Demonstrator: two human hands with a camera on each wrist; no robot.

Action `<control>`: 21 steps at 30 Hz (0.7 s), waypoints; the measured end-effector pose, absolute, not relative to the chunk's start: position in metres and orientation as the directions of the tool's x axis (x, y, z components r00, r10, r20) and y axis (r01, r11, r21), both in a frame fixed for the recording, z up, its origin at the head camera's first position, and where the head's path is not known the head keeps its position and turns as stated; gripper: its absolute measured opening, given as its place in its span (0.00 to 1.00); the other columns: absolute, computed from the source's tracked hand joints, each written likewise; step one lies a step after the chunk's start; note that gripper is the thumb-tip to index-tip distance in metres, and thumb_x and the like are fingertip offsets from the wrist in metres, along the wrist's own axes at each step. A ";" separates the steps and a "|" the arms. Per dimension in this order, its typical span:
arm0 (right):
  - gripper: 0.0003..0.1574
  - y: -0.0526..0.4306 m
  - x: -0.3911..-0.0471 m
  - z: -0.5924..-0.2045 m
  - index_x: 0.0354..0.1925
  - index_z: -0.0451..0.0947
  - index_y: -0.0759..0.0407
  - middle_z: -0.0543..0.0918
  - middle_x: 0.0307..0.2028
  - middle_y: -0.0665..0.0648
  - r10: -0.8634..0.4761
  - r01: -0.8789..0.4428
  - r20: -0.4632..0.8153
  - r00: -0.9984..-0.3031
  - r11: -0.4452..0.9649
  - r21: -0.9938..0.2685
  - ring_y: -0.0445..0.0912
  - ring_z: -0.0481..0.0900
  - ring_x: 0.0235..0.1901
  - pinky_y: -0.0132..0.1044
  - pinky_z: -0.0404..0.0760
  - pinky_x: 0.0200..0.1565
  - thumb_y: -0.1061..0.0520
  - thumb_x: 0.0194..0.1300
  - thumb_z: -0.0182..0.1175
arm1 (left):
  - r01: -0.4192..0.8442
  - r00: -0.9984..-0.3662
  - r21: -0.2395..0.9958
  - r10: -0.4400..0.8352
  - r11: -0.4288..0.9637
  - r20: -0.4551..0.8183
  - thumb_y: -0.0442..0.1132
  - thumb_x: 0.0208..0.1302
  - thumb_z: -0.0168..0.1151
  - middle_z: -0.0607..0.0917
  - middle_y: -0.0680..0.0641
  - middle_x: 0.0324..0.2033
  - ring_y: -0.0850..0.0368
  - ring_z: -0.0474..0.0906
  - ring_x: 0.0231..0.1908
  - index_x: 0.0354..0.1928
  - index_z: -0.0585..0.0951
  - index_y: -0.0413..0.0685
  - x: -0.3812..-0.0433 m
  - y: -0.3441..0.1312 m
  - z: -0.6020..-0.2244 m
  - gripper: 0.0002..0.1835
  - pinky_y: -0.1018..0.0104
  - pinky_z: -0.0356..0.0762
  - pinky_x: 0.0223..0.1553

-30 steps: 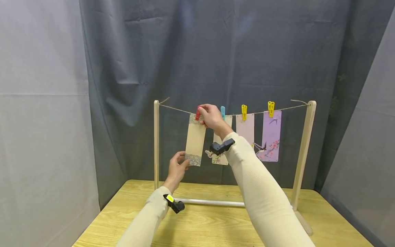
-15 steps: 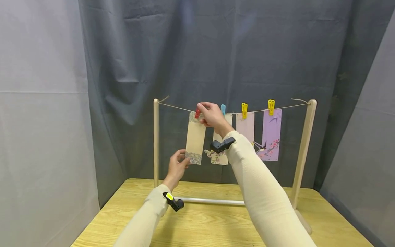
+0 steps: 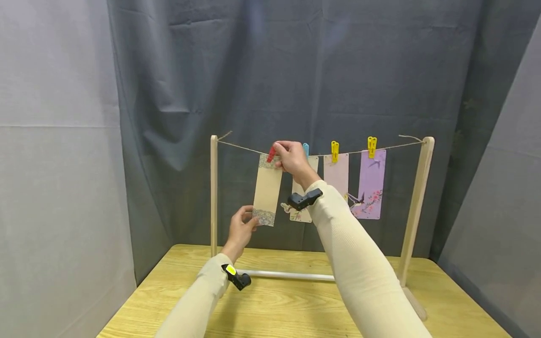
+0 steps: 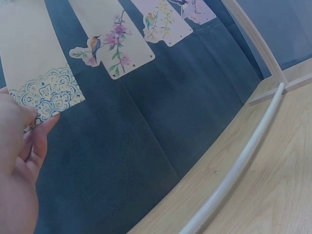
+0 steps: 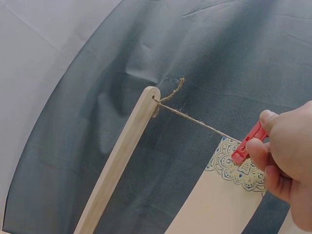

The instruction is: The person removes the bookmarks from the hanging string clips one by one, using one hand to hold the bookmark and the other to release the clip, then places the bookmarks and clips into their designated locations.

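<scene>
While a thumb and fingers pinch each end of it, a cream paper bookmark [image 3: 267, 188] hangs slightly tilted between the two hands, its top at the line and its foot well above the table. The left hand [image 3: 241, 230] holds the lower left corner, thumb in front and fingers behind; the right hand [image 3: 292, 159], up at the top edge, grips a red plastic clothespin [image 3: 271, 154] between thumb and fingers, the pin slanting across the card's upper border. Both ends of the bookmark carry lacy, scalloped bands in blue and ochre, with a plain smooth middle. Its top meets a thin, fuzzy twine line [image 3: 243, 147]. Just to the right, partly behind the right arm, is a cream bird-and-blossom bookmark [image 4: 129, 48] with a cut-out edge, below a light blue clothespin [image 3: 305, 149]; next come a pale pink bookmark [image 3: 336, 171] under a yellow clothespin [image 3: 335, 151] and a lilac bookmark [image 3: 372, 178] under a second yellow clothespin [image 3: 372, 147]. The twine runs between a round-topped left wooden post [image 3: 214, 197] and a right wooden post [image 3: 416, 211], with a smooth white rod [image 3: 291, 275] low between them. Below spreads a wood-grain table [image 3: 270, 305]; behind hangs creased dark grey cloth [image 3: 270, 70].
</scene>
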State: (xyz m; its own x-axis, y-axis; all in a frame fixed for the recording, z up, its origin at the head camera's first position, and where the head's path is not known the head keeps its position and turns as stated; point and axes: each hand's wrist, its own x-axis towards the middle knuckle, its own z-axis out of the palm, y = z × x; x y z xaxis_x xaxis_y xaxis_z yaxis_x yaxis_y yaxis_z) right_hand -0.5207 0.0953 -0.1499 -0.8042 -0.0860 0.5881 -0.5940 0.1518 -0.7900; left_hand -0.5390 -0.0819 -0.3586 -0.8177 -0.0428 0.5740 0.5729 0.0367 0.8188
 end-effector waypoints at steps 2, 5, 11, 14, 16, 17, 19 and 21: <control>0.22 0.096 -0.520 -0.150 0.63 0.79 0.63 0.83 0.51 0.63 -0.056 -0.595 0.594 -0.803 0.153 -0.789 0.39 0.76 0.20 0.28 0.69 0.21 0.52 0.82 0.53 | 0.574 -0.818 0.818 -0.023 0.033 0.575 0.27 0.73 0.62 0.82 0.38 0.46 0.43 0.87 0.40 0.62 0.77 0.39 -0.541 -0.081 -0.358 0.18 0.53 0.84 0.42; 0.23 0.094 -0.522 -0.151 0.65 0.78 0.62 0.83 0.51 0.62 -0.026 -0.588 0.592 -0.806 0.160 -0.793 0.39 0.78 0.21 0.28 0.70 0.22 0.51 0.82 0.53 | 0.570 -0.821 0.821 -0.018 0.032 0.570 0.27 0.73 0.62 0.82 0.37 0.46 0.43 0.87 0.41 0.62 0.77 0.39 -0.540 -0.082 -0.357 0.18 0.53 0.84 0.43; 0.22 0.092 -0.527 -0.156 0.64 0.79 0.62 0.84 0.47 0.60 0.025 -0.591 0.598 -0.801 0.129 -0.796 0.38 0.78 0.22 0.28 0.72 0.24 0.51 0.81 0.54 | 0.561 -0.827 0.828 -0.029 0.010 0.561 0.27 0.73 0.62 0.82 0.37 0.47 0.41 0.87 0.41 0.63 0.77 0.40 -0.538 -0.081 -0.359 0.19 0.53 0.85 0.43; 0.20 0.093 -0.529 -0.159 0.61 0.81 0.62 0.84 0.45 0.59 0.060 -0.592 0.599 -0.799 0.096 -0.800 0.38 0.78 0.21 0.28 0.72 0.23 0.52 0.81 0.55 | 0.558 -0.830 0.830 -0.012 -0.001 0.557 0.28 0.73 0.62 0.81 0.37 0.47 0.39 0.86 0.42 0.64 0.76 0.40 -0.537 -0.079 -0.360 0.19 0.53 0.85 0.44; 0.20 0.094 -0.530 -0.160 0.61 0.81 0.62 0.85 0.46 0.60 0.074 -0.585 0.587 -0.806 0.057 -0.809 0.37 0.78 0.22 0.28 0.72 0.24 0.52 0.81 0.54 | 0.558 -0.830 0.830 -0.006 -0.009 0.558 0.28 0.73 0.62 0.81 0.36 0.48 0.37 0.86 0.43 0.64 0.76 0.39 -0.536 -0.077 -0.359 0.19 0.53 0.85 0.45; 0.21 0.095 -0.530 -0.161 0.63 0.80 0.61 0.84 0.47 0.60 0.080 -0.581 0.582 -0.810 0.036 -0.813 0.37 0.78 0.22 0.28 0.73 0.24 0.52 0.81 0.54 | 0.559 -0.829 0.829 -0.003 -0.011 0.559 0.28 0.73 0.62 0.80 0.35 0.48 0.36 0.86 0.43 0.64 0.76 0.38 -0.535 -0.076 -0.359 0.19 0.53 0.85 0.45; 0.22 0.096 -0.531 -0.162 0.65 0.79 0.61 0.84 0.49 0.60 0.094 -0.572 0.568 -0.817 -0.011 -0.820 0.37 0.78 0.22 0.28 0.74 0.24 0.52 0.81 0.54 | 0.563 -0.826 0.826 0.000 -0.015 0.563 0.27 0.73 0.61 0.80 0.34 0.48 0.34 0.85 0.44 0.64 0.75 0.37 -0.534 -0.075 -0.358 0.20 0.51 0.85 0.45; 0.23 0.097 -0.532 -0.162 0.67 0.78 0.60 0.83 0.50 0.61 0.103 -0.565 0.558 -0.823 -0.052 -0.824 0.36 0.79 0.22 0.27 0.75 0.24 0.52 0.82 0.54 | 0.568 -0.823 0.823 -0.001 -0.020 0.568 0.27 0.73 0.61 0.79 0.32 0.49 0.31 0.84 0.44 0.65 0.75 0.37 -0.533 -0.074 -0.357 0.20 0.48 0.84 0.46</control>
